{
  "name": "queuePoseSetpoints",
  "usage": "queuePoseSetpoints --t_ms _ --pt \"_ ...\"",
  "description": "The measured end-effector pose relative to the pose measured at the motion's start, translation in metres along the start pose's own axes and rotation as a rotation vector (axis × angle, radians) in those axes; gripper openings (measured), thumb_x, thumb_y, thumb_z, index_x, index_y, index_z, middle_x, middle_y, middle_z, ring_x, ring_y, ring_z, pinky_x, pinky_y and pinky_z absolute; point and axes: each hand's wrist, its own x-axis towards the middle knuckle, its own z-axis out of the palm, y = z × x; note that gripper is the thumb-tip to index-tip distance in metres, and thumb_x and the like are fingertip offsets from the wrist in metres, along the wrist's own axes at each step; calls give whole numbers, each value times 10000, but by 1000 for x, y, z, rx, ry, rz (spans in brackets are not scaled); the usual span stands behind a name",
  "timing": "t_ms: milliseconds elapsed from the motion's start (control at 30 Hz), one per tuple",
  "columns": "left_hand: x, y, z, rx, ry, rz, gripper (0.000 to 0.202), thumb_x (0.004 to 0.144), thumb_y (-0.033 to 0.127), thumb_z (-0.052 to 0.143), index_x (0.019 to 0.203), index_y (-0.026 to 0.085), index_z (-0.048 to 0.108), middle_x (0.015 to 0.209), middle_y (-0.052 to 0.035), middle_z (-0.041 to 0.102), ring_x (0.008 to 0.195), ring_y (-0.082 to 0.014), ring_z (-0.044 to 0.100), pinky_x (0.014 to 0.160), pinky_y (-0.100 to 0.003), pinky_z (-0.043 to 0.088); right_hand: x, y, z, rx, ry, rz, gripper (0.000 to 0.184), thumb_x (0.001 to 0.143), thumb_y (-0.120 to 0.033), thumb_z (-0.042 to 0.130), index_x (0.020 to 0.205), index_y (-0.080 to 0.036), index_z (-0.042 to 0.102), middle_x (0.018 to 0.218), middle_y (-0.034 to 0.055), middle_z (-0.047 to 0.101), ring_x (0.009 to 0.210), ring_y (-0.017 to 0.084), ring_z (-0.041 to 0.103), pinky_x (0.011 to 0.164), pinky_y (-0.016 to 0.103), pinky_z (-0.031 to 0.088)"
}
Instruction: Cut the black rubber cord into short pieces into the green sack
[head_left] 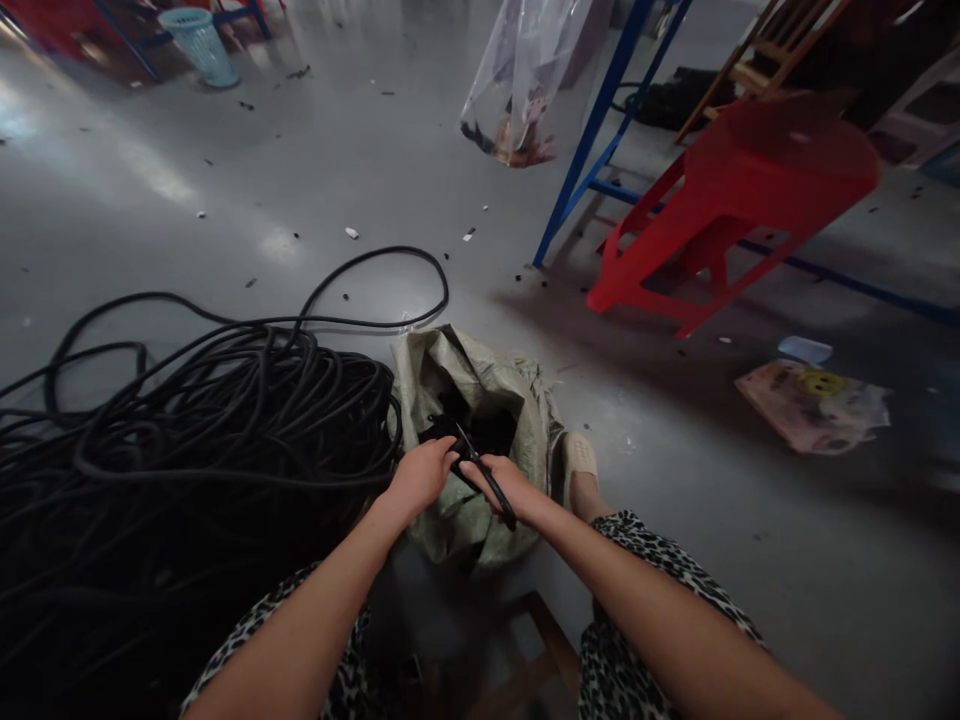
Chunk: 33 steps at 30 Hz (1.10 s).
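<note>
My right hand (504, 482) is closed around a pair of scissors (496, 488) with dark handles, its blade pointing up and to the left. Close beside the blade, my left hand (424, 472) has its fingers pinched on a small black piece (454, 446) whose exact kind is hard to make out. Both hands are over the mouth of a greenish woven sack (529, 400) with rolled-down edges. Dark pieces (491, 430) lie inside it, partly in shadow and behind my hands.
A large heap of black cord (247, 420) spreads over the floor at left. A red plastic stool (750, 190) is tipped against a blue metal frame (592, 150). A clear plastic bag (525, 80), a blue basket (199, 50) and a printed plastic packet (810, 405) are farther off.
</note>
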Motion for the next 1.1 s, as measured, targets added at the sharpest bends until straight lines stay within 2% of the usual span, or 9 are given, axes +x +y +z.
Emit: queuePoseSetpoints --t_ms 167,367,500,667,867,1000,1100 --pt "0 -2 0 35 -67 -2 371 923 267 421 1263 183 543 1216 -110 636 1118 -204 595 949 -301 437 1 4 2 11 -27 51 452 882 -549 500 826 -124 642 485 -13 490 415 105 491 468 207 414" --pt "-4 0 -9 79 -159 -43 338 904 239 443 1205 166 578 1138 -128 673 1070 -236 624 892 -321 464 2 8 3 98 -70 145 480 825 -607 525 844 -137 622 478 -18 486 333 114 467 359 220 407" --pt "-5 2 -12 107 -187 -56 325 907 246 436 1181 180 597 1130 -134 675 1078 -240 622 897 -328 458 0 5 2 82 -87 166 456 835 -579 520 802 -137 627 466 -6 497 328 132 476 370 245 420" --pt "-5 5 -14 128 -216 -83 319 901 241 444 1169 185 608 1125 -133 679 1079 -237 623 902 -330 460 -1 4 1 17 -95 141 386 876 -473 515 714 -133 599 449 -4 498 337 115 475 379 213 397" --pt "-5 1 -13 164 -230 -88 297 897 235 441 1118 185 633 1113 -139 682 1078 -254 626 883 -345 475 3 12 2 -18 -110 109 420 887 -463 493 618 -147 557 442 1 493 357 115 497 398 197 391" --pt "-4 0 -13 178 -220 -95 305 897 251 439 1131 187 624 1098 -133 689 1043 -259 640 849 -346 484 8 16 1 -60 -83 152 473 850 -575 499 685 -145 610 476 19 526 390 128 533 420 200 401" --pt "-2 -2 -14 147 -141 -83 317 904 257 432 1152 171 611 1088 -130 692 1029 -251 644 850 -339 482 8 13 -5 -90 -57 123 525 839 -637 469 795 -140 633 533 36 562 444 146 567 439 209 414"
